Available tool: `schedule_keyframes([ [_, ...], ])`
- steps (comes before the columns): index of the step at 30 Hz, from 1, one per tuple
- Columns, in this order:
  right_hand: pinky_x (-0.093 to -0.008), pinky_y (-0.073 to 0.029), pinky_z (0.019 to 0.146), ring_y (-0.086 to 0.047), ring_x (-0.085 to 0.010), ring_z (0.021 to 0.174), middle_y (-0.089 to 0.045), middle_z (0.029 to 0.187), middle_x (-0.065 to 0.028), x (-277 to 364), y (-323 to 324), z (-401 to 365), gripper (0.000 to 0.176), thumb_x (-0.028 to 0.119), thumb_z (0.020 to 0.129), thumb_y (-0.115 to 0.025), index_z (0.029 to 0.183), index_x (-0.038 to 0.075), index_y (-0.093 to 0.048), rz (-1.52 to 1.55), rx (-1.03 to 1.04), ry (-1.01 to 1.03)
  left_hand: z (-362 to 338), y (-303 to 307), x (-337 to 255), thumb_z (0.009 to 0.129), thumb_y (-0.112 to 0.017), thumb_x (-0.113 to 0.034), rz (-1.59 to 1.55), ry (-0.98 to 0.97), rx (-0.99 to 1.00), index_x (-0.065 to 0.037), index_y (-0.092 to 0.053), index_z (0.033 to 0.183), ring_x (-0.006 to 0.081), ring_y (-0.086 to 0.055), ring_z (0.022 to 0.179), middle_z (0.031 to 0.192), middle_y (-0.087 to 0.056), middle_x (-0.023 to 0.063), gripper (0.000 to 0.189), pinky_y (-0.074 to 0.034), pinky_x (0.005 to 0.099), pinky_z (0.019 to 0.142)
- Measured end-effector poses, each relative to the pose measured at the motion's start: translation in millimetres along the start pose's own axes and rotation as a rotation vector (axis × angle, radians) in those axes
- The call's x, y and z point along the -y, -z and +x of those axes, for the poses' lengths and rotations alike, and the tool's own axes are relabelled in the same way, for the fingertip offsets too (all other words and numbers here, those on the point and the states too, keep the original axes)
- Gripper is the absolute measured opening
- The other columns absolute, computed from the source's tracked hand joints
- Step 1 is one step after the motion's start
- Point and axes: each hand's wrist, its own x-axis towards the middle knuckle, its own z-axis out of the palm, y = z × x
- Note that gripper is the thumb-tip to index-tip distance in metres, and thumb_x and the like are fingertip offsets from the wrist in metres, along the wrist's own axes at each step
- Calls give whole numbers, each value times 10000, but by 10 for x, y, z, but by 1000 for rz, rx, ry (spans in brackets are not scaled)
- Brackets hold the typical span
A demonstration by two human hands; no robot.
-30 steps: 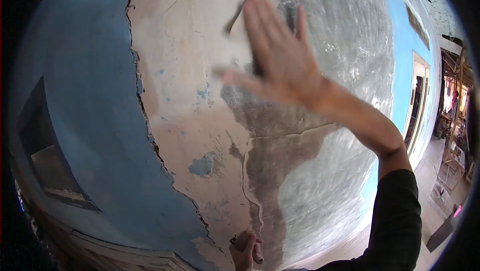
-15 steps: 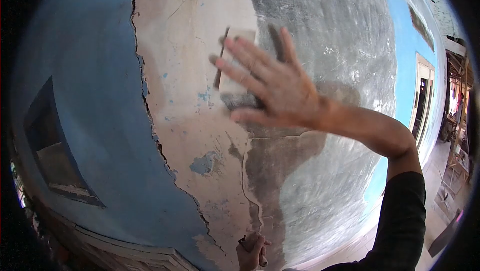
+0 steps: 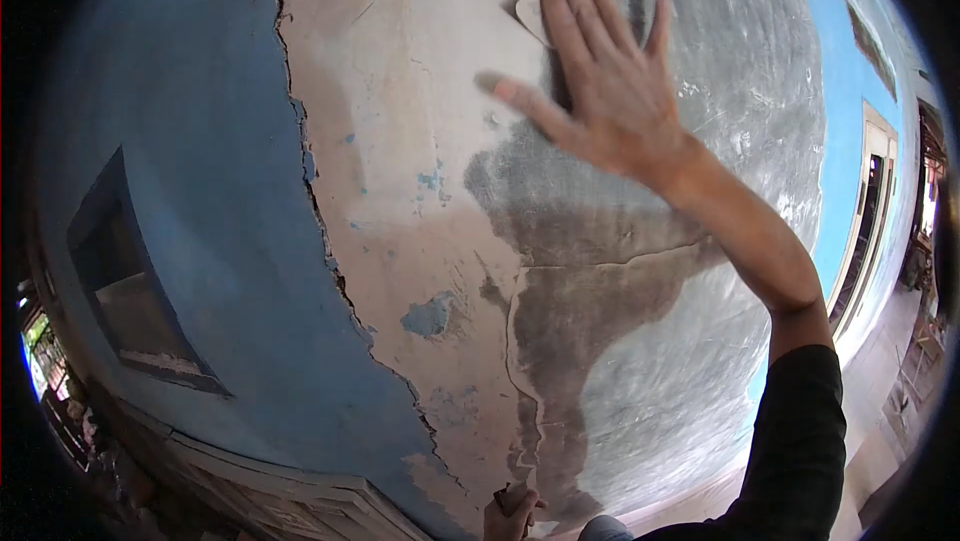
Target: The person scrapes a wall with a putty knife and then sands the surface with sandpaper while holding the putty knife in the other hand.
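My right hand (image 3: 620,101) presses a pale, thin rectangular sheet (image 3: 532,13) against the wall, its fingers spread over it. The sheet lies on dark grey plaster (image 3: 740,71) beside the bare whitish strip (image 3: 460,31). Low in the view, my left hand (image 3: 512,519) is closed around the handle of a small scraper (image 3: 508,497), close to the foot of the wall crack. Much of the scraper is hidden by the fingers.
Blue paint (image 3: 220,191) covers the left wall, with a jagged crack along its edge. A recessed opening (image 3: 140,311) is at left, a wooden panelled frame (image 3: 290,501) below it. A white-framed window (image 3: 868,211) stands at right.
My right hand has moved up and to the right with the sheet, which is now tilted. The view has shifted slightly; my left hand still holds the scraper low down.
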Motion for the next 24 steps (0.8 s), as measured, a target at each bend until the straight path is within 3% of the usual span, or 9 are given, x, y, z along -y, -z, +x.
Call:
schedule_keyframes([
  [4,-646,-5,1129,-182,-283,1457,-173,1572,-172,269,126,-429,1067,803,837,-284,1502,-16,-129,361,102,262,118,16,-33,927,-626,-137,50,-10,3,-63,-550,765,86,-290,514,582,-380,-21,194,-366,269,562],
  [5,-674,-15,1113,-214,-292,1449,-182,1573,-159,218,108,-395,1027,801,832,-305,1521,56,-142,348,103,292,134,12,-49,927,-627,-139,84,-21,24,-63,-556,772,86,-285,509,579,-377,-21,186,-363,267,556],
  [8,-716,-31,1086,-241,-294,1439,-178,1576,-150,19,16,-40,975,809,821,-311,1533,160,-159,39,18,131,257,23,101,931,-626,-163,38,-183,62,-71,-571,765,80,-269,495,554,-354,-22,198,-342,269,534],
  [9,-742,-36,1065,-236,-296,1439,-150,1580,-149,-93,-80,5,935,825,812,-283,1536,248,-149,95,-39,68,231,6,51,929,-625,-157,44,-123,64,-72,-564,753,84,-268,492,550,-348,-21,205,-339,272,532],
  [12,-722,-103,1079,-215,-298,1446,-171,1565,-192,172,121,-182,897,789,857,-232,1532,201,-171,126,15,131,276,-61,-171,923,-621,-141,53,-33,81,-74,-562,727,89,-271,487,543,-338,-21,216,-334,279,528],
  [16,-727,-69,1078,-217,-303,1444,-159,1581,-139,184,195,-332,891,801,847,-197,1529,228,-182,151,154,334,287,-90,-128,912,-630,-140,29,-37,74,-72,-586,723,73,-291,493,546,-355,-35,206,-333,277,524],
  [17,-685,6,1101,-135,-313,1461,-104,1590,-134,123,209,-240,959,834,813,-211,1539,217,-109,24,203,284,297,-94,-106,909,-635,-143,14,-29,62,-72,-588,720,69,-297,496,548,-361,-38,207,-333,276,523],
  [20,-643,13,1127,-144,-305,1460,-105,1591,-127,122,51,-214,1008,824,823,-220,1533,120,-89,218,91,178,275,-96,-58,906,-645,-168,-44,106,7,-74,-601,719,57,-303,498,552,-374,-45,213,-320,267,511],
  [24,-636,-44,1139,-192,-268,1454,-194,1578,-107,354,162,-507,986,794,852,-236,1514,64,-174,335,175,330,303,-13,59,898,-658,-173,-32,9,21,-70,-613,753,57,-292,483,550,-386,-48,184,-308,251,497],
])
